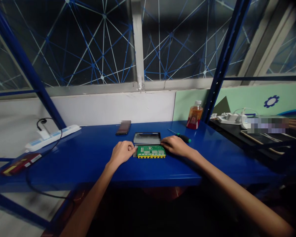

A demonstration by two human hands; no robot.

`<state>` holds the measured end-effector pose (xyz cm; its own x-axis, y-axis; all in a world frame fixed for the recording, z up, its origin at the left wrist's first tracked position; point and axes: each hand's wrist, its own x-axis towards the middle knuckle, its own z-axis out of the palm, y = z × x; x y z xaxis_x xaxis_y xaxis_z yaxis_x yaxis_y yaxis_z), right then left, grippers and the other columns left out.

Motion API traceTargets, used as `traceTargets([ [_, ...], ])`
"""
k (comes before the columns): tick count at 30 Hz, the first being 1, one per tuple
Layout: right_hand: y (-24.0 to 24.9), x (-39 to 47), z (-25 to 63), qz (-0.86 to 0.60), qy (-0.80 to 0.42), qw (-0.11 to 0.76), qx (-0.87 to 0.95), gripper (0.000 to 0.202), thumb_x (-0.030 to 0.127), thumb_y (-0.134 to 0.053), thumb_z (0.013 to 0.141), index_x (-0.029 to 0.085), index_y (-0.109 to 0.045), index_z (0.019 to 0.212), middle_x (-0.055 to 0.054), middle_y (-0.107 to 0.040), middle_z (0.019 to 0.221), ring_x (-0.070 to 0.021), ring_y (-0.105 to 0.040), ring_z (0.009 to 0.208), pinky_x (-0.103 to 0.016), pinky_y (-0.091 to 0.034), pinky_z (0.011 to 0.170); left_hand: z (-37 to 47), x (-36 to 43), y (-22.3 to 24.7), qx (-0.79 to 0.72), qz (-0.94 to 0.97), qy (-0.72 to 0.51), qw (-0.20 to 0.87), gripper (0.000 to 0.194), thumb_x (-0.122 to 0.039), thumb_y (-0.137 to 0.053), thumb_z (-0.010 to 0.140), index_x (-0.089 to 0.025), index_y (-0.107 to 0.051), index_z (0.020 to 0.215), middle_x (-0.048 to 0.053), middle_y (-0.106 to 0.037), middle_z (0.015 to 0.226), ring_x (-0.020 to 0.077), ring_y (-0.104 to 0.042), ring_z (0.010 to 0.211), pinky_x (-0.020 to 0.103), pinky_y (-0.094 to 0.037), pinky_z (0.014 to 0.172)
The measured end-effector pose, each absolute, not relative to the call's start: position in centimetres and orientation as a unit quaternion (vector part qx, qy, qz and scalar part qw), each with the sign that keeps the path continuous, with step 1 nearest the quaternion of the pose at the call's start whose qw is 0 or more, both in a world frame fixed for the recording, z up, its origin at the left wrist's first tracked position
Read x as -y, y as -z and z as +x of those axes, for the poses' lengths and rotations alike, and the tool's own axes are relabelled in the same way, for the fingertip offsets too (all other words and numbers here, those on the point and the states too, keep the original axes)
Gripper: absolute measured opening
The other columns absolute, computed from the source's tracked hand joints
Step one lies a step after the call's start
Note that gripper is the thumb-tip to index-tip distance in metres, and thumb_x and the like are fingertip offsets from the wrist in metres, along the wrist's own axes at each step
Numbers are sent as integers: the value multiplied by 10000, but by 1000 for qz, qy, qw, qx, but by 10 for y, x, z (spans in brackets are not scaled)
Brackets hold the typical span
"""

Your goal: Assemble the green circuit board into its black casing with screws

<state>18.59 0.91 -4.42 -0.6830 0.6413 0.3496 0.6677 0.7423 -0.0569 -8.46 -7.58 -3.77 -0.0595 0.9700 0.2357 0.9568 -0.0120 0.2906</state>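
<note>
A green circuit board (151, 150) with a row of yellow ports along its front edge lies on the blue table, in front of my body. My left hand (123, 152) is closed at the board's left edge, by a strip of grey metal. Curled fingers of my right hand (176, 145) meet the board's far right corner. What the fingertips of each hand grip is partly hidden. Just behind the board sits a dark shallow casing (147, 138), its inside facing up. A screwdriver (184, 137) with a black and green handle rests beyond my right hand.
A phone (123, 127) lies toward the table's back. At the back right stands a bottle (194, 115) of orange-red drink. A power strip (53, 137), its black cable and a red box (21, 164) occupy the left. Blue metal posts (224, 56) rise at both sides.
</note>
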Motion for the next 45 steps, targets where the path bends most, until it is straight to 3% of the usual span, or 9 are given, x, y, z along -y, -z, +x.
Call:
traceTargets([
  [3, 42, -12, 186, -384, 72, 170, 905, 359, 439, -464, 921, 183, -617, 1122, -91, -719, 919, -215, -653, 792, -274, -304, 577, -90, 71, 34, -686, 705, -174, -43, 278, -454, -590, 792, -233, -718, 901, 40, -707, 847, 236, -648, 805, 286, -407, 630],
  [6, 36, -16, 186, -422, 118, 172, 882, 618, 614, -469, 864, 146, -523, 1263, -125, -715, 923, -256, -656, 783, -283, -281, 557, -100, 61, 29, -630, 758, -154, -64, 472, -486, -600, 780, -213, -655, 1162, 101, -665, 1082, 294, -617, 975, 360, -450, 777],
  [8, 33, -20, 187, -418, 127, 167, 884, 653, 663, -460, 843, 149, -541, 1238, -131, -712, 923, -264, -656, 788, -286, -277, 557, -108, 53, 27, -601, 784, -152, -38, 589, -508, -618, 764, -217, -579, 1275, 112, -625, 1177, 308, -600, 1026, 384, -460, 824],
  [11, 30, -25, 186, -409, 123, 163, 889, 638, 694, -466, 821, 163, -584, 1154, -131, -710, 931, -262, -655, 809, -284, -280, 558, -116, 43, 27, -564, 810, -160, 28, 664, -491, -630, 776, -219, -486, 1364, 101, -643, 1135, 274, -619, 987, 361, -487, 809],
  [18, 31, -27, 184, -408, 127, 165, 889, 678, 728, -436, 815, 173, -565, 1183, -124, -712, 968, -264, -662, 836, -281, -303, 563, -116, 41, 36, -552, 816, -169, -7, 350, -437, -566, 851, -195, -696, 1068, 100, -653, 1148, 278, -617, 1033, 372, -472, 890],
  [24, 24, -24, 183, -416, 117, 148, 889, 641, 735, -490, 779, 193, -593, 1106, -98, -715, 947, -269, -664, 859, -279, -326, 579, -110, 45, 33, -563, 810, -158, -46, 511, -411, -561, 850, -198, -535, 1314, 111, -617, 1247, 284, -595, 1108, 385, -480, 913],
  [30, 20, -26, 178, -424, 124, 133, 887, 599, 703, -450, 817, 169, -622, 1028, -130, -715, 943, -275, -670, 815, -285, -326, 564, -109, 42, 38, -587, 794, -143, -66, 547, -400, -575, 828, -181, -524, 1326, 127, -500, 1407, 314, -502, 1256, 448, -422, 1019],
  [37, 27, -33, 176, -434, 130, 155, 878, 745, 657, -462, 831, 120, -464, 1347, -153, -723, 918, -296, -672, 806, -302, -340, 567, -111, 44, 44, -563, 804, -186, -44, 539, -379, -540, 851, -206, -497, 1359, 95, -506, 1407, 285, -518, 1250, 415, -434, 1018],
  [45, 35, -37, 172, -439, 137, 168, 872, 735, 620, -438, 854, 116, -428, 1388, -172, -709, 984, -294, -671, 810, -309, -358, 585, -111, 43, 44, -551, 808, -198, -67, 466, -396, -511, 886, -177, -567, 1293, 110, -584, 1325, 276, -539, 1230, 410, -430, 1012],
])
